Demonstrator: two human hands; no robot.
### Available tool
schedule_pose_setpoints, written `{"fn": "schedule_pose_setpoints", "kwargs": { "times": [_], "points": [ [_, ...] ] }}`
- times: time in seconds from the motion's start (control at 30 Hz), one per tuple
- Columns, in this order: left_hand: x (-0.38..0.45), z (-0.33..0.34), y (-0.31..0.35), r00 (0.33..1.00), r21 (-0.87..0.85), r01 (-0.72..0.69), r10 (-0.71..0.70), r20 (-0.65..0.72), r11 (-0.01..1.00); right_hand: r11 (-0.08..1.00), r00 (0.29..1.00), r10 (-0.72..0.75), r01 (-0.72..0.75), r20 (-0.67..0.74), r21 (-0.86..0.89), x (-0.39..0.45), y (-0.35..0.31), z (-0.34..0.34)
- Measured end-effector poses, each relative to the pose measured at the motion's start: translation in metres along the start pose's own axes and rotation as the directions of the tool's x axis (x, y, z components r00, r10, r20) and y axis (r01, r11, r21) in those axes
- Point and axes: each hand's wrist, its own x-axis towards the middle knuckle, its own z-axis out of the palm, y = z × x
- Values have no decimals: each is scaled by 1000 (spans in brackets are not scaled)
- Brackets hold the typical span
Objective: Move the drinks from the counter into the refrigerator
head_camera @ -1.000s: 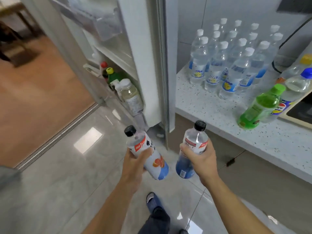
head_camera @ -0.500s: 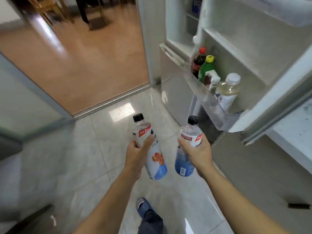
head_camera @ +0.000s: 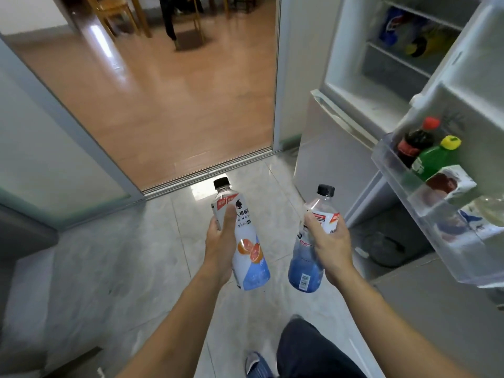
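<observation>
My left hand (head_camera: pixel 221 241) grips a white drink bottle with a grapefruit picture and a black cap (head_camera: pixel 246 241). My right hand (head_camera: pixel 328 241) grips a clear bottle with a blue lower label and a black cap (head_camera: pixel 306 268). Both bottles are held upright over the tiled floor, in front of the open refrigerator (head_camera: pixel 354 85) at the right. Its door shelf (head_camera: pixel 425 197) holds a dark soda bottle (head_camera: pixel 414 144), a green bottle with a yellow cap (head_camera: pixel 433 156), a carton and another bottle. Cans and bottles lie blurred on an upper inner shelf (head_camera: pixel 409 31).
An open doorway (head_camera: pixel 174 105) straight ahead leads to a wooden floor with chairs. A frosted glass panel (head_camera: pixel 41 148) stands at the left. The fridge's lower door (head_camera: pixel 327 170) is closed. A dark round object (head_camera: pixel 384 248) lies on the floor under the open door. My leg and shoe are below.
The view has swung left, away from the counter with its bottles, to face the open fridge and doorway. Both hands still hold their bottles in the same grip.
</observation>
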Motion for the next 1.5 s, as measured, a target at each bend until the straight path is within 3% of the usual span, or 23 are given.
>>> {"fn": "schedule_pose_setpoints", "kwargs": {
  "times": [0.27,0.63,0.77,1.0,1.23,1.5],
  "points": [
    [114,52,47,996,52,4,-9,94,999,999,999,22,-23,-33,-25,99,-16,44],
    [254,180,119,958,208,-16,-45,284,978,998,968,62,-60,-245,17,246,-77,46],
    [287,230,135,918,270,-86,-29,397,959,997,934,59,-41,-353,61,279,-95,32],
    [352,314,158,798,292,-193,-23,602,937,998,833,66,-43,-550,55,337,-117,14],
    [425,391,200,604,301,-374,-16,797,877,999,677,-25,-16,-736,-49,400,-154,12],
    [487,456,213,525,345,-477,-52,850,809,987,495,-27,-124,-868,-102,453,-166,1]
  ]
}}
